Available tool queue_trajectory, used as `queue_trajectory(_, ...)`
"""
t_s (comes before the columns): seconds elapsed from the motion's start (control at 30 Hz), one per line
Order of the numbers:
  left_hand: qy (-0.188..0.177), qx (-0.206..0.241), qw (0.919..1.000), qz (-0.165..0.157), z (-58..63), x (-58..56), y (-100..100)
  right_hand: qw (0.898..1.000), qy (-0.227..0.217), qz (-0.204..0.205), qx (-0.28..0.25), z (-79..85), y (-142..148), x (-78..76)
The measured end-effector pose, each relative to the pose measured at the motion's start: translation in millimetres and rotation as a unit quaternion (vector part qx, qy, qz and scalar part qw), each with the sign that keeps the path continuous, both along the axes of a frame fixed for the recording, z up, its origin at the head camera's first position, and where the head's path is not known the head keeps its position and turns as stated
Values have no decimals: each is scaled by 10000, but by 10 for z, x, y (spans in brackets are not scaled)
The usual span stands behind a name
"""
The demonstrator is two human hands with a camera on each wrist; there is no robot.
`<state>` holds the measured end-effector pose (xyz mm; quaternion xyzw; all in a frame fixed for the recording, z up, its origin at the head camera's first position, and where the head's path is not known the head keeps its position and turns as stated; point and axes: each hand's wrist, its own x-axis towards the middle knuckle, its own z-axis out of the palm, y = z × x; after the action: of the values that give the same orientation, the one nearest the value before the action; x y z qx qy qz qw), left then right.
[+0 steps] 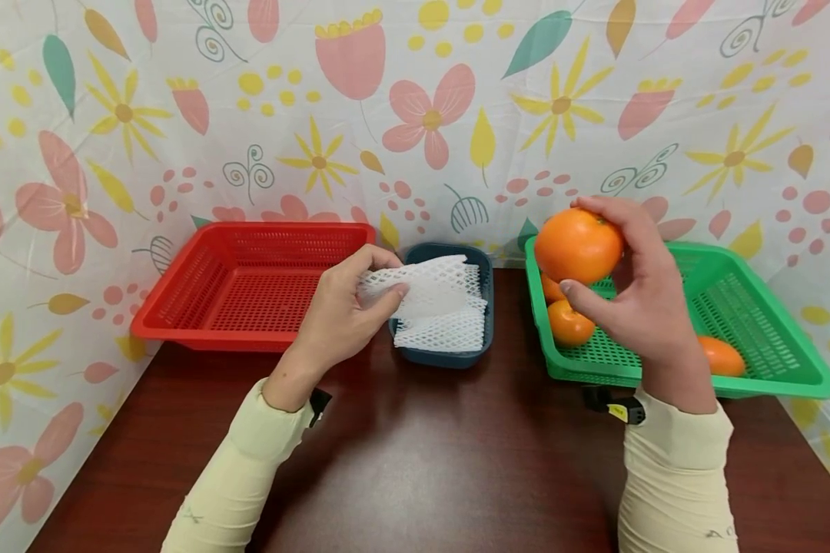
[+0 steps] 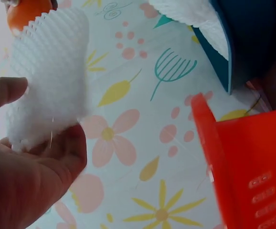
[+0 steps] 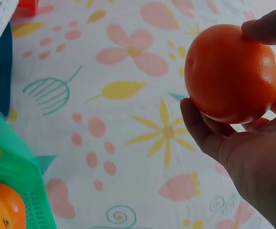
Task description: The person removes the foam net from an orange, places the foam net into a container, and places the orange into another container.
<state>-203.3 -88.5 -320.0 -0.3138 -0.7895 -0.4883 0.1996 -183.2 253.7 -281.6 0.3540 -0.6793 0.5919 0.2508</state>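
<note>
My left hand (image 1: 339, 311) pinches a white foam fruit net (image 1: 425, 288) between thumb and fingers, above a small dark blue basket (image 1: 484, 307). More white foam nets (image 1: 443, 330) lie in that basket, partly covered by the held one. In the left wrist view the held net (image 2: 52, 71) looks like a short mesh sleeve. My right hand (image 1: 646, 299) grips a large, smooth, round orange fruit (image 1: 574, 247), raised over the left end of the green basket (image 1: 768, 307). The right wrist view shows fingers below the fruit (image 3: 228, 76) and the thumb on its upper side.
Several more orange fruits (image 1: 570, 324) lie in the green basket, one (image 1: 722, 356) nearer its front edge. At the left stands a red perforated basket (image 1: 263, 299). All stand on a dark wooden table (image 1: 443, 461) before a flower-patterned sheet (image 1: 429, 184).
</note>
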Motion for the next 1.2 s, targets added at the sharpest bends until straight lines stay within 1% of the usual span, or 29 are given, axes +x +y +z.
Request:
queue_trajectory(0.2,254,-199,9991,289,-47,-40,50,9997,-167,-108,-139,-3,68,-11)
queue_trajectory(0.37,490,-329,9972,466,-92,-81,80,9997,-204,-152,-55,-17,89,-34)
queue_trajectory(0.57,700,-515,9942,636,-150,-102,157,9978,-522,-106,-396,-70,129,-116)
queue_trajectory(0.67,716,-591,9933,695,-177,-111,191,9968,-608,-92,-511,-85,135,-148)
queue_trajectory(0.87,807,-734,9905,833,-288,-205,266,9952,-565,3,-796,-100,168,-210)
queue_trajectory(0.97,860,-780,9890,915,-348,-267,308,9951,-641,-19,-749,-91,182,-238)
queue_trajectory(1.07,804,-943,9872,1006,-409,-308,358,9949,-829,-148,-560,-81,208,-277)
queue_trajectory(1.1,778,-1015,9864,1035,-427,-320,375,9945,-907,-252,-470,-78,221,-293)
queue_trajectory(1.2,738,-1237,9829,1149,-471,-351,421,9908,-1124,-751,-93,-76,280,-354)
